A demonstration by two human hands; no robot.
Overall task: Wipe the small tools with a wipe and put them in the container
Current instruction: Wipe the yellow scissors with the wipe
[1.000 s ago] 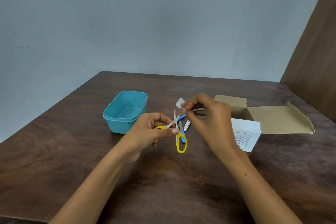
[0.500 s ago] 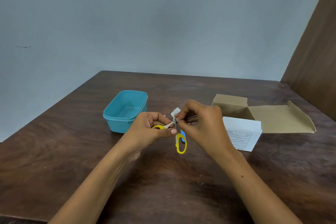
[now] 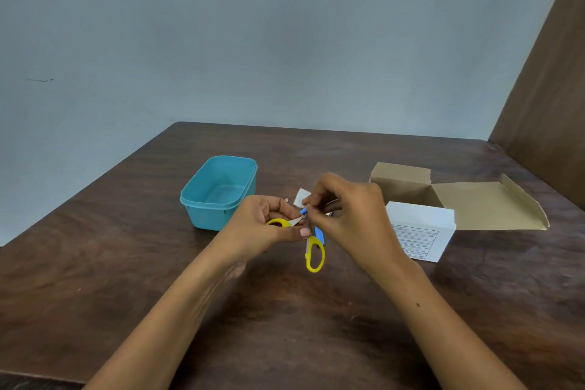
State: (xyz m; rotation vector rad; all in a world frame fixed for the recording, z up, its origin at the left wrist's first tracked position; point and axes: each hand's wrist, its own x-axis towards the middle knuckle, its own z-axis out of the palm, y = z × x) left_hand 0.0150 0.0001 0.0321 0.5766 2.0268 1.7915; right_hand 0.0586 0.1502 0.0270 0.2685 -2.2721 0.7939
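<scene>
Small scissors with yellow handles are held above the dark wooden table. My left hand grips one yellow handle loop, and the other loop hangs down. My right hand pinches a small white wipe against the scissor blades near the pivot. A blue-handled tool lies on the table just behind the scissors, mostly hidden by my hands. The teal container stands open to the left of my left hand, and nothing shows inside it.
A white box with a printed label sits right of my right hand. Behind it lies an opened brown cardboard box with its flaps spread out. A brown panel rises at the far right.
My right hand has slid the wipe down the blades toward the pivot, closer to my left hand. The scissors stay in my left hand.
</scene>
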